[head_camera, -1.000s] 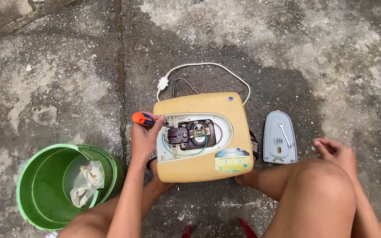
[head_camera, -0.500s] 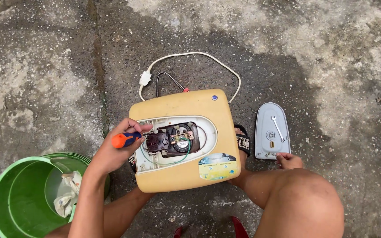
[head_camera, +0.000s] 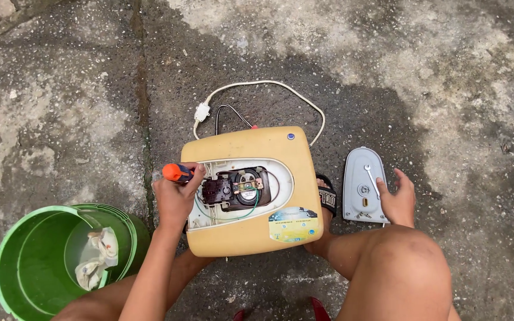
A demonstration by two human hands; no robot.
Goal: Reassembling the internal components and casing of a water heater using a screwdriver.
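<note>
Because the green bucket (head_camera: 49, 261) runs off the bottom edge, part is hidden. On the ground, the yellow heater (head_camera: 251, 190) lies open, wires tangled inside. Left hand (head_camera: 175, 199) grips the orange screwdriver (head_camera: 178, 173), tip unseen. Right hand (head_camera: 397, 199), earlier lower down, now lies spread on the grey cover (head_camera: 361, 181).

The single head camera looks straight down from above, quite near, at the left hand (head_camera: 174, 199) and the concrete ground (head_camera: 60, 89) around it.
</note>
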